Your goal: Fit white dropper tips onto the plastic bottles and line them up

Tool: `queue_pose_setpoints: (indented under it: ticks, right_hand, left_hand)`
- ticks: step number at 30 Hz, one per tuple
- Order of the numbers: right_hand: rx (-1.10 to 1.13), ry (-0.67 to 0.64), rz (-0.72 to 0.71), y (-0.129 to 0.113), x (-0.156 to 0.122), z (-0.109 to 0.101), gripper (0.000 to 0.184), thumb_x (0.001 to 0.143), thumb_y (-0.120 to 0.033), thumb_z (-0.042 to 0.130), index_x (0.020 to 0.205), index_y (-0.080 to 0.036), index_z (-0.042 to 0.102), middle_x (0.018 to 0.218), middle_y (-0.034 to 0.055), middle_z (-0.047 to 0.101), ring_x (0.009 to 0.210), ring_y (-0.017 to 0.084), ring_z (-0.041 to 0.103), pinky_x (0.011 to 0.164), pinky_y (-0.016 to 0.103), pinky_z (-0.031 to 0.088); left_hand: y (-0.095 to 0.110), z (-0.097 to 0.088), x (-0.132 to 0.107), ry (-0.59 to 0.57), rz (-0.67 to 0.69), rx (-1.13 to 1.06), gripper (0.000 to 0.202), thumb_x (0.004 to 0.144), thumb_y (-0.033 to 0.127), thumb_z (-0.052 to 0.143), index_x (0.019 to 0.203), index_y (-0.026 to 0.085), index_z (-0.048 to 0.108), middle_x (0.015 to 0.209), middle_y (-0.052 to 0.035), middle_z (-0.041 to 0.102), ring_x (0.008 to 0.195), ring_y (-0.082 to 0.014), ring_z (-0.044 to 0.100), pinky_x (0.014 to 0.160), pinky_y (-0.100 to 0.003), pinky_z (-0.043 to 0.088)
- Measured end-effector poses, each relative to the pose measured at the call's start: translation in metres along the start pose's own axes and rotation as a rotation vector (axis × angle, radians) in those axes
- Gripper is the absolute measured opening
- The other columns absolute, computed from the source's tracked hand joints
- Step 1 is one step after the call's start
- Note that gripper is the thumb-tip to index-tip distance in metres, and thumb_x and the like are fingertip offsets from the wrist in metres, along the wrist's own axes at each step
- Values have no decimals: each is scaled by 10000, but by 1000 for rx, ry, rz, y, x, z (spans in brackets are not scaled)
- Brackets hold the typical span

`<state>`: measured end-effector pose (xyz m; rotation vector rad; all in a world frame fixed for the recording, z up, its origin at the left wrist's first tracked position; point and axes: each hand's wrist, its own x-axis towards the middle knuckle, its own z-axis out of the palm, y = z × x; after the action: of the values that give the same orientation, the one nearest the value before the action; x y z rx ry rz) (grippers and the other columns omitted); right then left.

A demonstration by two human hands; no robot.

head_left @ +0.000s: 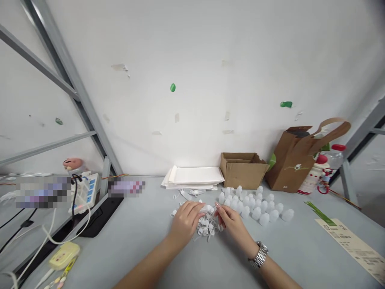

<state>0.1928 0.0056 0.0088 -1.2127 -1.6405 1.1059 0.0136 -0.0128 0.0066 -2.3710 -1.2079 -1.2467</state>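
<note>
Centrally, left hand (185,220) curling half closed, fingertips pinching a white piece (207,208), right hand (230,220) pinching its other end, both hovering over caps (207,231) piling on the table (135,241), bottles (255,204) clustering just right, box (240,170) standing open behind, contents hidden.

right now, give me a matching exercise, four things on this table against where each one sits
Things:
1. ring pile
2. box
3. bag
4. power strip

Places:
a. far left, with cables running from it
b. between the left hand and the right hand
c. by the wall, just right of the sheets
d. right of the box, next to the bottle

Pairs: 1-b, 2-c, 3-d, 4-a
</note>
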Motion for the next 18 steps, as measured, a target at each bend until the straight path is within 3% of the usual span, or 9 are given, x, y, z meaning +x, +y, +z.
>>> queue_pose_setpoints:
  ticks: [10, 18]
  right_hand:
    - [10, 34, -33, 3, -4, 3, 451, 836, -548, 398, 540, -208, 385, 474, -52, 397, 470, 116, 382, 500, 240, 331]
    - [29, 128, -66, -1, -10, 9, 444, 829, -571, 371, 558, -219, 360, 509, -49, 376, 492, 121, 367, 499, 242, 321]
  left_hand:
    - [13, -7, 1, -41, 103, -35, 259, 857, 171, 479, 1108, 179, 538, 905, -67, 665, 830, -174, 590, 723, -323, 503]
    - [14, -1, 4, -246, -203, -70, 233, 882, 173, 356, 864, 176, 589, 789, -51, 655, 734, -197, 549, 661, -350, 476]
